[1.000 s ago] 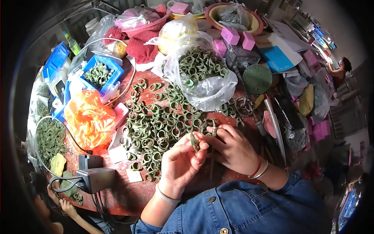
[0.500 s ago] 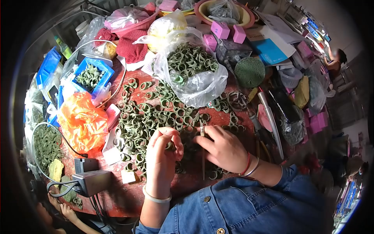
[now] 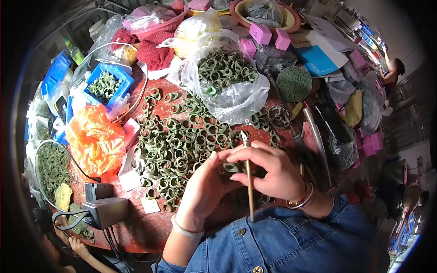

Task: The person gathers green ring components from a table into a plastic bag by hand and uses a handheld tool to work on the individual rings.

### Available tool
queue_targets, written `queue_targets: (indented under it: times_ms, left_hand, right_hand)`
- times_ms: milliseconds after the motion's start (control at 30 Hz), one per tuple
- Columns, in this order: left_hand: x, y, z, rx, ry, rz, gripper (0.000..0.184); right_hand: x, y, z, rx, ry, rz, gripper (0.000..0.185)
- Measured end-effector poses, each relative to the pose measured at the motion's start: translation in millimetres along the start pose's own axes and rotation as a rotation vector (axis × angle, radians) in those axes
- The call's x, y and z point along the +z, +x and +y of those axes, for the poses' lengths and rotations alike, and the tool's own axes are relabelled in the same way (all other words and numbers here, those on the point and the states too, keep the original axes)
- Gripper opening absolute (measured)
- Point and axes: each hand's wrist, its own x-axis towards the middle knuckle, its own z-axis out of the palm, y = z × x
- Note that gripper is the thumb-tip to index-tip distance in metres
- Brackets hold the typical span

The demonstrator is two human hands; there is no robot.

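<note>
My right hand (image 3: 280,175) is curled around a slim pen-like tool (image 3: 250,195), which has a pale metal tip and a brownish shaft. The tool stands nearly upright, with its tip pointing away from me. My left hand (image 3: 205,189) meets the right fingertips, its fingers bent inward. Whatever the left fingers hold is hidden. Green ring-shaped pieces (image 3: 175,154) are spread over the red table (image 3: 132,236) just beyond and left of my hands. More of the rings fill an open clear plastic bag (image 3: 239,102) at the back.
At left are a blue bin (image 3: 123,84) of green pieces, an orange plastic bag (image 3: 95,143) and a black power adapter (image 3: 107,213) with cables. A tapered metal rod (image 3: 316,132) and a round green pad (image 3: 294,84) lie to the right. Another person's hand (image 3: 78,245) shows at lower left.
My left hand has moved right and its fingers now meet the right hand's. The right hand has turned and shifted slightly right, with the tool still in it.
</note>
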Motion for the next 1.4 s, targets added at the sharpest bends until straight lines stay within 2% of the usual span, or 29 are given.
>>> queue_targets:
  times_ms: [33,100,133,167,233,267,300,333,400,433,467,533,633,733,800,867,967,1000,1067,1167,1267,1333,1400]
  left_hand:
    - [-5,1,-1,-0.063,-0.182,-0.091,0.049]
    - [-16,2,-1,-0.163,-0.563,-0.258,0.048]
    - [-17,1,-1,-0.16,-0.564,-0.254,0.048]
    - [-15,0,1,-0.12,-0.565,-0.221,0.048]
    - [-10,1,2,-0.069,-0.587,-0.099,0.048]
    - [-15,3,0,-0.045,-0.596,-0.173,0.049]
    - [-12,3,2,-0.043,-0.578,-0.145,0.049]
    - [-10,3,4,-0.04,-0.558,-0.117,0.049]
    - [-13,3,4,-0.036,-0.586,-0.14,0.049]
    - [-14,4,4,-0.036,-0.617,-0.164,0.049]
    - [-14,3,5,-0.034,-0.618,-0.164,0.049]
    - [-12,3,4,-0.028,-0.628,-0.184,0.049]
    - [-11,3,3,-0.03,-0.638,-0.188,0.05]
    - [-13,4,1,-0.027,-0.636,-0.182,0.049]
    - [-12,4,2,-0.021,-0.622,-0.165,0.048]
    - [-13,4,3,0.007,-0.597,-0.089,0.047]
    - [-14,4,5,0.028,-0.588,-0.086,0.046]
    - [-14,4,5,0.033,-0.587,-0.069,0.046]
    - [-14,4,4,0.041,-0.581,-0.08,0.046]
    - [-10,4,3,0.085,-0.545,0.016,0.048]
    - [-8,5,1,0.095,-0.507,-0.025,0.048]
    - [-6,3,0,0.089,-0.414,0.041,0.049]
    - [-22,2,-2,-0.033,-0.614,-0.172,0.05]
  right_hand:
    - [0,1,-6,-0.011,0.015,-0.027,0.048]
    - [1,0,-9,-0.031,0.032,-0.027,0.049]
    - [1,-1,-9,-0.05,0.045,-0.025,0.051]
    - [0,1,-3,-0.151,0.012,-0.017,0.047]
    - [-9,2,-7,-0.175,0.014,0.034,0.034]
    - [-16,0,-7,-0.185,0.014,0.053,0.03]
    - [-22,1,-15,-0.196,-0.096,0.116,0.025]
    - [-25,-8,-6,-0.117,-0.053,0.1,0.031]
    - [-36,-24,-5,0.046,-0.2,-0.042,0.047]
    - [-42,-32,0,-0.009,-0.426,-0.13,0.063]
    - [-44,-43,2,0.033,-0.561,-0.215,0.076]
    - [-42,-59,3,0.118,-0.556,-0.26,0.089]
    - [-25,-69,6,0.113,-0.477,-0.279,0.098]
    - [0,-66,10,0.075,-0.488,-0.215,0.089]
    - [10,-59,14,-0.016,-0.565,-0.152,0.064]
    - [14,-54,14,-0.015,-0.569,-0.129,0.047]
    - [8,-52,17,0.027,-0.491,-0.127,0.036]
    - [6,-49,20,0.007,-0.429,-0.056,0.031]
    - [2,-48,28,0.097,-0.258,-0.034,0.031]
    - [-11,-38,33,0.088,-0.062,-0.004,0.032]
    - [-12,-23,23,0.056,0.037,0.086,0.032]
    - [-12,-9,-2,-0.057,-0.119,0.104,0.035]
    - [0,1,-24,-0.098,-0.224,0.031,0.036]
